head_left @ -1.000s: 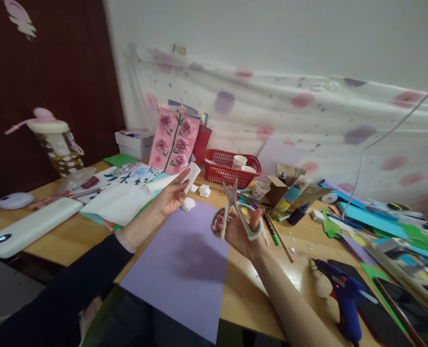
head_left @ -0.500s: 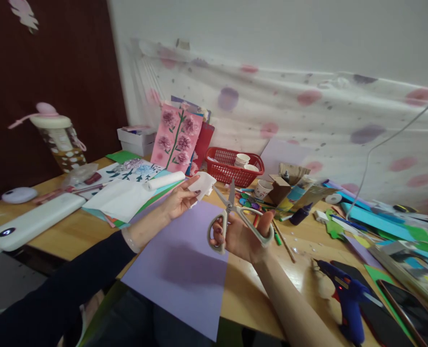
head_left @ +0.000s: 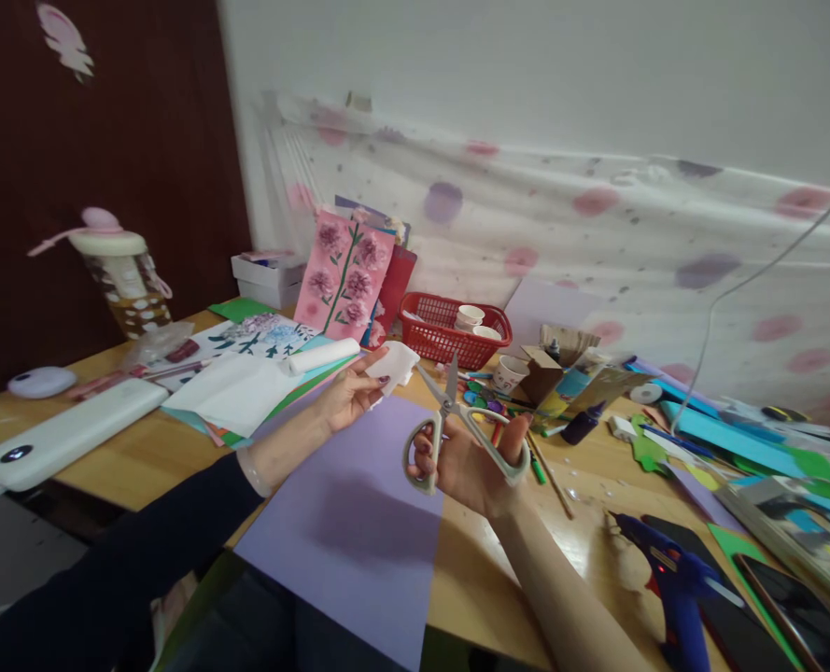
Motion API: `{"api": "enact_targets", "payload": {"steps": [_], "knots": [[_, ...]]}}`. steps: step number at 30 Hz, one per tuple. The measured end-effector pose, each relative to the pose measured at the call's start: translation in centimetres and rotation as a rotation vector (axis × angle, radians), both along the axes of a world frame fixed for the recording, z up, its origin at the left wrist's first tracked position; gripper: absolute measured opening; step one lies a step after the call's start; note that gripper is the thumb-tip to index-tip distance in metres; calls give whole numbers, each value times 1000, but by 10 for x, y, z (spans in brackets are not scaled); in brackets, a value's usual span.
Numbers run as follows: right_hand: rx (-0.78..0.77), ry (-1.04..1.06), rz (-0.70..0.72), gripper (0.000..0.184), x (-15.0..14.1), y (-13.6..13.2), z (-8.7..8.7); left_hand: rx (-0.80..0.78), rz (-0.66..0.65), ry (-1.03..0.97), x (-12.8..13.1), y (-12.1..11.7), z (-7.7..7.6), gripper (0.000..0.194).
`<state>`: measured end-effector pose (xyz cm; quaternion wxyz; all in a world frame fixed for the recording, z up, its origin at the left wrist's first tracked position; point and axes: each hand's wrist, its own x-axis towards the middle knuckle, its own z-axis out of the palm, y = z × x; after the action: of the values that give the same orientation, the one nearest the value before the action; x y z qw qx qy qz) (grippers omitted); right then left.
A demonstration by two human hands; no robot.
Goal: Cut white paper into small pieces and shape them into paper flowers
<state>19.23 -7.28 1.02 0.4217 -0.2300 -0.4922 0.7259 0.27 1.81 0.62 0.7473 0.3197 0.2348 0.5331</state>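
Above the tabletop, my left fingers pinch white paper just left of the scissors, whose spread blades point toward the back edge, my right fingers threaded through the handles.

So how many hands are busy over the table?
2: the left hand holds a white piece, perhaps paper; the right hand holds scissors, blades apart. Neither is hidden.

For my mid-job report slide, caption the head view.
Left grip pinches a white, paper-like piece and right grip holds open scissors, over a cluttered table bearing a purple sheet.
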Motion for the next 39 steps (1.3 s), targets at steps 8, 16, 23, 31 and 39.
{"api": "enact_targets", "payload": {"steps": [8, 16, 23, 31, 39], "knots": [[-89, 135, 65, 87, 1, 1, -1, 144, -62, 41, -5, 5, -10, 62], [-87, 186, 104, 84, -2, 1, 0, 221, -68, 131, -1, -13, 8, 60], [-125, 306, 143, 75, -4, 0, 0, 276, -61, 158, 1, -15, 8, 73], [-176, 337, 121, 68, -6, -2, 3, 362, -20, 179, -1, -15, 10, 81], [-208, 328, 61, 54, -8, -2, 1, 397, 24, 155, -2, -15, 14, 94]]}}
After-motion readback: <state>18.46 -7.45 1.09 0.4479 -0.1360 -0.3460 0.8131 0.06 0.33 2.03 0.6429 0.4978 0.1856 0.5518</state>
